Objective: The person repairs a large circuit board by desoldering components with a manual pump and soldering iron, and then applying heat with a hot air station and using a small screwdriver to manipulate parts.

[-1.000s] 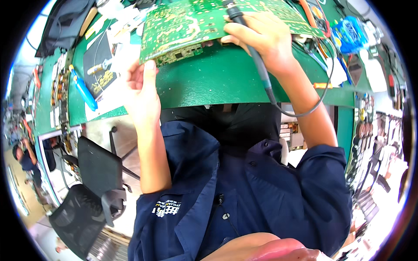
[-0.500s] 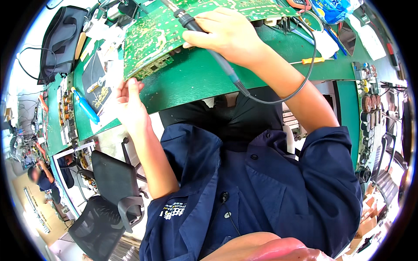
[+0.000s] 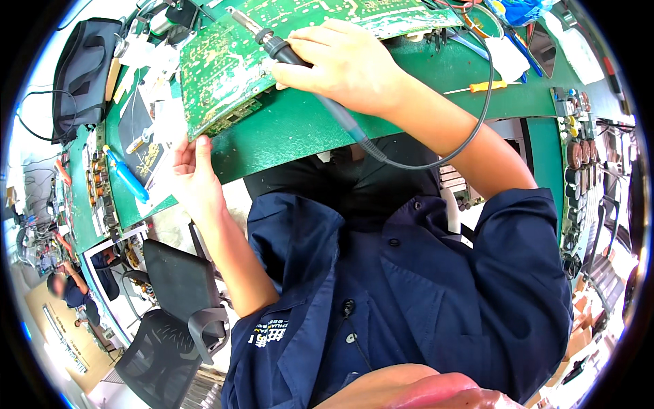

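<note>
A large green circuit board [image 3: 225, 75] is raised at a tilt over the green bench, its traced face up and parts showing under its near edge. My left hand [image 3: 196, 170] pinches its near left corner between thumb and fingers. My right hand [image 3: 351, 71] is closed around a soldering iron [image 3: 340, 117] and lies over the board's near edge; whether its fingertips also grip the board is hidden. The iron's metal tip points to the far left, above the board; I cannot tell if it touches. A grey cable loops from the handle's end past my right forearm.
On the left lie a blue pen-like tool [image 3: 127, 176], a black bag [image 3: 83, 75] and a populated board strip [image 3: 101, 184]. An orange-handled screwdriver [image 3: 487, 86] is on the right, near another component board [image 3: 578, 136]. An office chair [image 3: 178, 279] stands lower left; a person is farther off.
The board's near left corner and my left hand have shifted left and slightly down in view. My right hand and the iron have moved left too, the tip now lower over the board.
</note>
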The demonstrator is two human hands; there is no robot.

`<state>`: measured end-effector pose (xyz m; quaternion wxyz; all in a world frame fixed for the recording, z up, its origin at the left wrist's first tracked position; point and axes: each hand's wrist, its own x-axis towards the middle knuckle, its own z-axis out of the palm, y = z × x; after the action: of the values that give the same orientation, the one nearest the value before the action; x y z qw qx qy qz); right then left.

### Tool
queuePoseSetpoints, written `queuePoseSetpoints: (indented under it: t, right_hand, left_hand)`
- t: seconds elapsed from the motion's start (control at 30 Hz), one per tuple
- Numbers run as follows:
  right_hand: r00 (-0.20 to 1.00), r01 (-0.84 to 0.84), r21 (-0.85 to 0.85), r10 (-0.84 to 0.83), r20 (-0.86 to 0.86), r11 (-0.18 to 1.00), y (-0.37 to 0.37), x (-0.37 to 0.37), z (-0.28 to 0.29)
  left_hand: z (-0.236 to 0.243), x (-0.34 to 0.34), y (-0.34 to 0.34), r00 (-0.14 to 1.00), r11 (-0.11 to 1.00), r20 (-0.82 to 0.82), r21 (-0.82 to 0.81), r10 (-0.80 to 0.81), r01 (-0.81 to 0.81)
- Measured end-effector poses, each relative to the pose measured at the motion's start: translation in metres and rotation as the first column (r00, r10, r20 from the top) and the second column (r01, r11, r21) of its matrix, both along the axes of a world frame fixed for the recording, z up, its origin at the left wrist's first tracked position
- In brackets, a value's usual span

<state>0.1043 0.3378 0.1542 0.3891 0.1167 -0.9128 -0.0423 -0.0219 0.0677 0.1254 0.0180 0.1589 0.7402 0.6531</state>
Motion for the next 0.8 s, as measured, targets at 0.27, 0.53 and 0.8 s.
queuePoseSetpoints:
  t: [0.27,0.53,0.8]
  right_hand:
    - [0.998,-0.055,-0.262,0.042,-0.056,0.964,-0.007,0.010,0.011]
    - [0.994,-0.101,-0.537,0.070,-0.078,0.838,0.007,0.066,0.045]
    - [0.991,-0.062,-0.676,-0.037,-0.132,0.734,0.015,0.101,0.034]
  left_hand:
    - [-0.002,-0.005,-0.008,0.998,0.991,-0.015,-0.119,-0.060,0.057]
    - [-0.005,0.005,-0.015,0.987,0.971,-0.111,-0.223,-0.113,0.086]
    - [0.001,0.026,-0.014,0.951,0.972,-0.308,-0.233,-0.037,-0.038]
